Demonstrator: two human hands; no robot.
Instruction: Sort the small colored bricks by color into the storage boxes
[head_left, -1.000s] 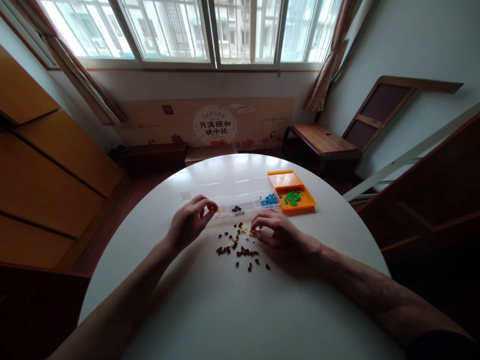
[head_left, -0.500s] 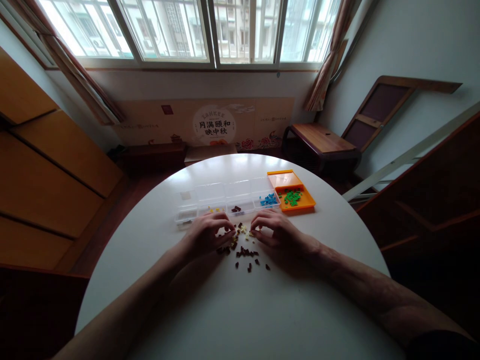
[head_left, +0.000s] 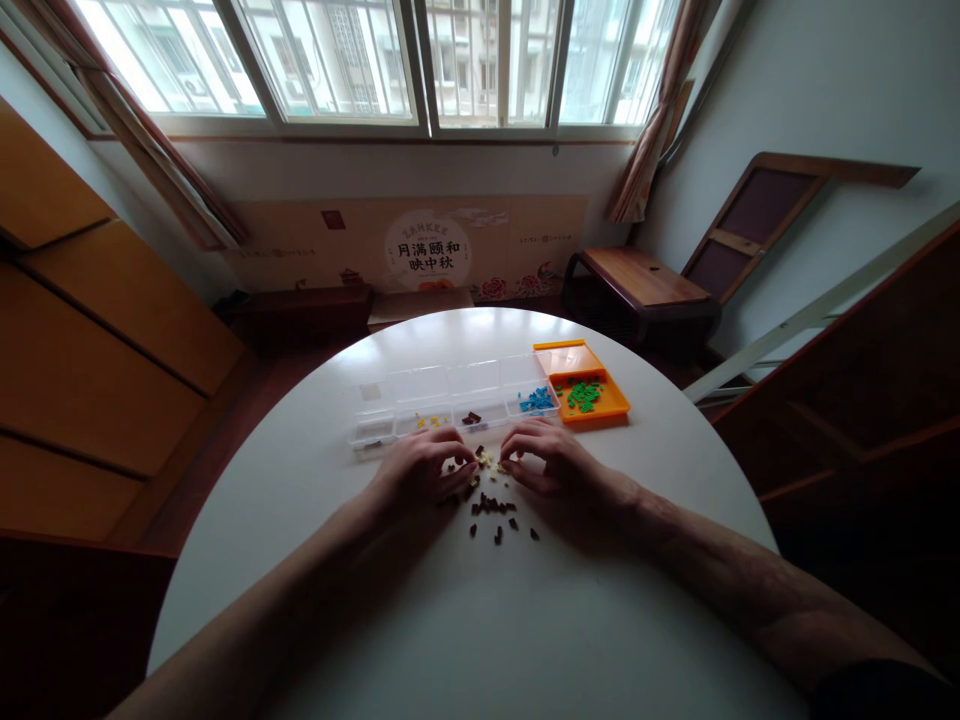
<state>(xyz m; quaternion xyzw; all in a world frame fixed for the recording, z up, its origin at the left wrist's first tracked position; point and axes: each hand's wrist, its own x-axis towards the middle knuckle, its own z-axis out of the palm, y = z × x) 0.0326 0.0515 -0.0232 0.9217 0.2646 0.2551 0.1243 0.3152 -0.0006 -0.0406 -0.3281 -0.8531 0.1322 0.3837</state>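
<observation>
On the white table, small dark brown toy bricks and pale yellow bricks lie loose in a mixed pile between my hands. My left hand is at the pile's left edge, its thumb and forefinger pinched together; whatever they hold is too small to make out. Facing it from the right, my right hand is also closed in a pinch, with a small pale yellow brick at its fingertips. Some brown bricks are partly hidden beneath the left hand.
Beyond my hands lies an open clear compartment box holding yellow, brown and blue bricks in separate compartments. Against its right end sits an orange tray with green bricks. A wooden chair stands past the table's far right edge.
My left hand has shifted slightly right, its fingertips nearer the yellow bricks and covering part of the pile. The right hand has stayed almost still.
</observation>
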